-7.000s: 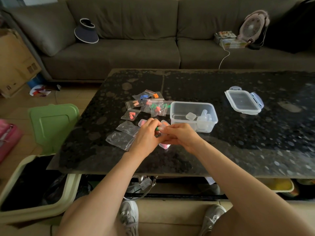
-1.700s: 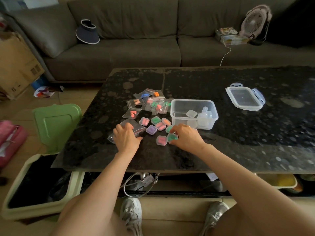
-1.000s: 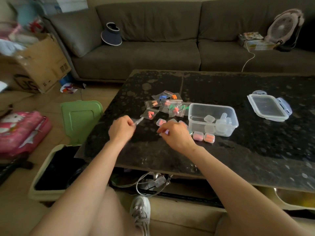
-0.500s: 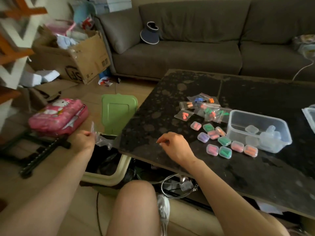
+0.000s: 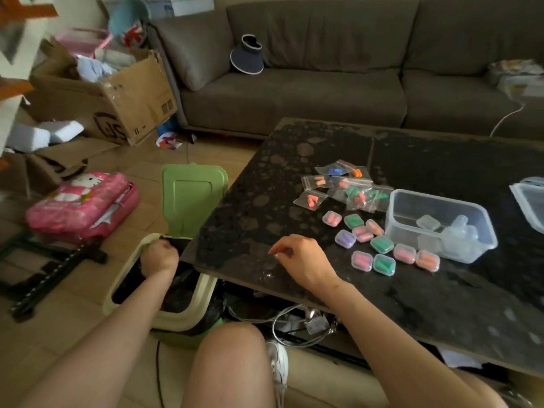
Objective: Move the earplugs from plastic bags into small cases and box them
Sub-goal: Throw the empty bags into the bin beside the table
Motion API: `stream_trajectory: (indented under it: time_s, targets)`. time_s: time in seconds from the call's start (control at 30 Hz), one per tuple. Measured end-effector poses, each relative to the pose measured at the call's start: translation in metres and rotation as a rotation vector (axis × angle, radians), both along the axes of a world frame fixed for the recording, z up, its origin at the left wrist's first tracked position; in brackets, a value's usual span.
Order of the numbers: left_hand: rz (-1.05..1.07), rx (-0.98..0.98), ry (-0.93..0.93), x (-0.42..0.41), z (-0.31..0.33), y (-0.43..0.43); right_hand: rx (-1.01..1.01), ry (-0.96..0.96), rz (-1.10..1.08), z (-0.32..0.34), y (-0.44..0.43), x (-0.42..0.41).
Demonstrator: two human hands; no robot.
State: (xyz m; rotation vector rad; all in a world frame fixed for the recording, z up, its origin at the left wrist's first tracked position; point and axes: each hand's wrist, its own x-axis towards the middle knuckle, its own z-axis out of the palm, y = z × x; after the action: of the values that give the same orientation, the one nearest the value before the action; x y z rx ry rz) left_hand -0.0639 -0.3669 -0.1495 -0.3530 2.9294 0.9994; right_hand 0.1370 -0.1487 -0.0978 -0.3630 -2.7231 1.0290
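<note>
Several small clear cases [image 5: 382, 244] filled with pink, green, purple and orange earplugs lie in a cluster on the black table [image 5: 412, 295]. Behind them is a pile of small plastic bags [image 5: 350, 189] with earplugs inside. To the right of the cases stands a clear plastic box [image 5: 393, 228] with a few empty cases [image 5: 428, 222] in it. My right hand [image 5: 306, 260] rests on the table left of the cases, fingers loosely curled, holding nothing. My left hand [image 5: 159, 256] hangs curled over the open trash bin [image 5: 182, 318], its back to me; no bag shows in it.
The bin's green lid [image 5: 192, 195] stands up against the table's left edge. The box's lid [image 5: 530, 201] lies at the far right. On the floor to the left are a pink bag [image 5: 82, 201] and a cardboard box [image 5: 117, 104]. A sofa [image 5: 294, 92] runs behind.
My left hand took the empty bags off the table and swung left over the trash bin; the bags no longer show. The view turned left. My right hand stayed on the table.
</note>
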Motion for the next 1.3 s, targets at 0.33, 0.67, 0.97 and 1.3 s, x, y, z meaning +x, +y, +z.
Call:
stream_trajectory:
  time_s: [0.33,0.67,0.97,1.3]
  targets:
    - [-1.011,-0.200,0.397,0.061,0.077,0.174,0.058,0.030,-0.108,0.019,0.055,0.036]
    - [-1.065,-0.485,0.281,0.089,0.047,0.225,0.098,-0.005,-0.181,0.023,0.088,0.065]
    - [-0.704,0.374,0.322,0.143,0.106,0.207,-0.279,-0.003,-0.424,0.033,0.101,0.066]
    - [-0.602,0.498,0.011,0.170,0.089,0.213,-0.692,0.133,-0.524,0.050,0.102,0.078]
